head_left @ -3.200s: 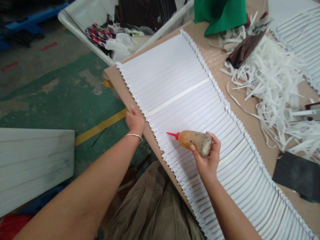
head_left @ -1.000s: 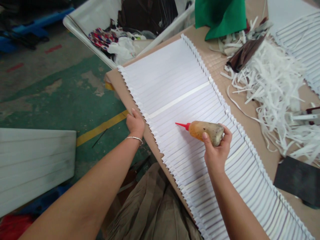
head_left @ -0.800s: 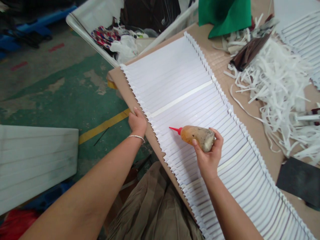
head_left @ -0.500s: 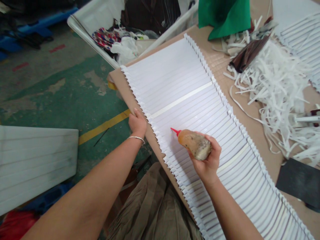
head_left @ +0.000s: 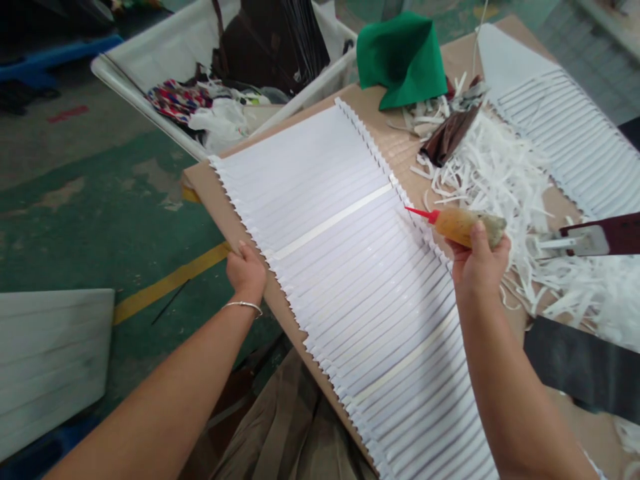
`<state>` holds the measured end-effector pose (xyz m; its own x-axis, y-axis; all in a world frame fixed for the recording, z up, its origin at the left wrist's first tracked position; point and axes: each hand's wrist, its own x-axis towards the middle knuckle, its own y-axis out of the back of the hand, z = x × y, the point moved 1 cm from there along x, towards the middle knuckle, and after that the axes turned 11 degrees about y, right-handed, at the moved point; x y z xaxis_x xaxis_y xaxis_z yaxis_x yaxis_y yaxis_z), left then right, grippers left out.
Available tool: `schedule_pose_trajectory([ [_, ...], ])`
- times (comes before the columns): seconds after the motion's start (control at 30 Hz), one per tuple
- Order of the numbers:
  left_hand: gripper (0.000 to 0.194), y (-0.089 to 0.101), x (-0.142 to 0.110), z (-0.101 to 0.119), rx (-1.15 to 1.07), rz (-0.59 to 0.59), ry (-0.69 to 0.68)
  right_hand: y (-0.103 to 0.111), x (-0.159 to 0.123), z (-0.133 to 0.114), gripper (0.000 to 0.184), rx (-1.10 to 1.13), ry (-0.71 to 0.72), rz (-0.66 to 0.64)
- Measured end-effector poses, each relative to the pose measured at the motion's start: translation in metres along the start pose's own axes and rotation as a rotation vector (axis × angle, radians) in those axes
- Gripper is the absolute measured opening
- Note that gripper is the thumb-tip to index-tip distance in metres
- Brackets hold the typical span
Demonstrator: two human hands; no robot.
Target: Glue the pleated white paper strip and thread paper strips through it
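My right hand (head_left: 480,267) is closed round a yellowish, stained glue bottle (head_left: 465,228) with a long red nozzle. The bottle lies nearly level, its tip pointing left over the right-hand edge of a row of overlapping white strips (head_left: 350,280). Whether the tip touches the strips I cannot tell. Both long borders of the strips are jagged, and a cream band crosses them. My left hand (head_left: 247,272), with a thin bracelet on its wrist, grips the brown edge of the table (head_left: 225,220) beside the left border. Some of its fingers are hidden.
A heap of white scrap strips (head_left: 510,167) lies right of the row, near a dark-handled tool (head_left: 600,237) and a black sheet (head_left: 585,367). Green material (head_left: 405,60) sits at the back. Beyond the table's far end stands a white bin (head_left: 145,113).
My right hand has carried the glue bottle from the left-middle of the strips to their right border, turning it flatter. My left hand stays at the table edge; the view has shifted right.
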<state>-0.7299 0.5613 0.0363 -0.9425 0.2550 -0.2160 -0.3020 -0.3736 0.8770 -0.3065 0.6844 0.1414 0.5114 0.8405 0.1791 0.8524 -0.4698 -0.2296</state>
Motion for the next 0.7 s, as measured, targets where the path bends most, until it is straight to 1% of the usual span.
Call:
schedule_pose_trajectory([
  [0.17, 0.037, 0.0, 0.0, 0.0, 0.005, 0.005, -0.001, -0.009, 0.011, 0.019, 0.059, 0.004, 0.02, 0.013],
  [0.37, 0.036, 0.002, -0.002, 0.001, -0.004, 0.011, -0.005, -0.011, 0.01, 0.027, 0.062, -0.105, 0.042, 0.022],
  [0.53, 0.037, 0.002, -0.001, 0.001, 0.006, 0.009, -0.01, -0.012, -0.002, 0.023, 0.061, -0.139, 0.04, -0.026],
  [0.7, 0.039, 0.001, -0.001, 0.001, -0.001, 0.003, 0.0, -0.017, -0.026, 0.013, 0.06, -0.133, 0.037, -0.06],
])
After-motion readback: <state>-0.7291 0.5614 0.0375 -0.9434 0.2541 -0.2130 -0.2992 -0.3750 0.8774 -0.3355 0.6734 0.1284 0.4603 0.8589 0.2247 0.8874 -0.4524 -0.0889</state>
